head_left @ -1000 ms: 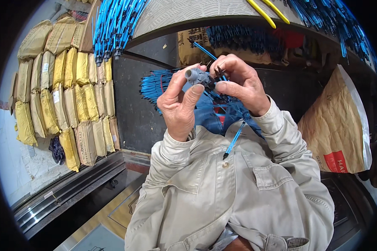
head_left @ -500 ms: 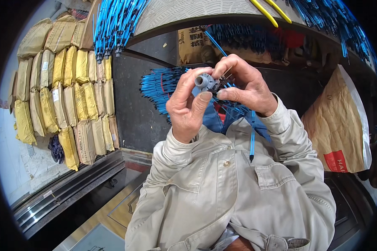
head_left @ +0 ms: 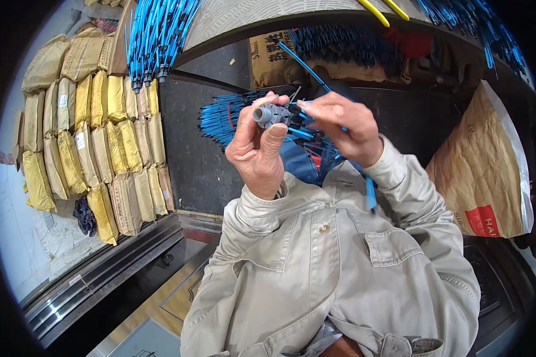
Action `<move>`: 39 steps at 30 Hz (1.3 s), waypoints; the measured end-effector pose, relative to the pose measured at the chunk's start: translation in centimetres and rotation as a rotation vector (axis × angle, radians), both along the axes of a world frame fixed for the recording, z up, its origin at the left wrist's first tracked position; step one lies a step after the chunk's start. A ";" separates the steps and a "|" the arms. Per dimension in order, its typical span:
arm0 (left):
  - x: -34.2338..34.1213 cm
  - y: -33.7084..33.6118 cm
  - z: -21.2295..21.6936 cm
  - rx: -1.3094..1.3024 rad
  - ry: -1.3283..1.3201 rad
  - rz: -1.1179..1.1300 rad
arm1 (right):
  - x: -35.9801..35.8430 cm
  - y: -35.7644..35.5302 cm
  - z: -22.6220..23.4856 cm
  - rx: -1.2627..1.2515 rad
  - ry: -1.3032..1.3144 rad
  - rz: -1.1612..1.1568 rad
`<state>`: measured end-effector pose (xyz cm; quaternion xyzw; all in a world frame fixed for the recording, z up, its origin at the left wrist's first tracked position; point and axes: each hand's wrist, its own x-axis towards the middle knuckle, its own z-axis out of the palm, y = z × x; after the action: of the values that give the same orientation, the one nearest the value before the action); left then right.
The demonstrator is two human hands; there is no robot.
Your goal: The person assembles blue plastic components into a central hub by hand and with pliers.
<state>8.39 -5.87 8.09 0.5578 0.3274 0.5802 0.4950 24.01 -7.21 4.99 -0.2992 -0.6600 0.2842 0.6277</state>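
Here, hands (head_left: 253, 154) handle a grey fitting (head_left: 270, 114), sack (head_left: 477, 160) contents hidden.

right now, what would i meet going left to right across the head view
Packets → left hand with a gray fitting in its fingers → right hand → paper bag.

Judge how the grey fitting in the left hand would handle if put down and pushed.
The grey fitting is probably stiff: pinched in the left hand, it shows no visible denting. Its open, seemingly hollow end suggests it is fairly light. That round end might let it roll, though the uneven body could check this.
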 end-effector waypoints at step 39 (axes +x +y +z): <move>0.8 -0.2 -0.5 0.186 0.208 -0.029 | 0.6 -0.1 0.9 -0.075 -0.273 -0.047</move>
<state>9.15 -6.07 7.61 0.6633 0.3137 0.5397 0.4127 24.62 -7.28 5.88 -0.3736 -0.7212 0.2506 0.5268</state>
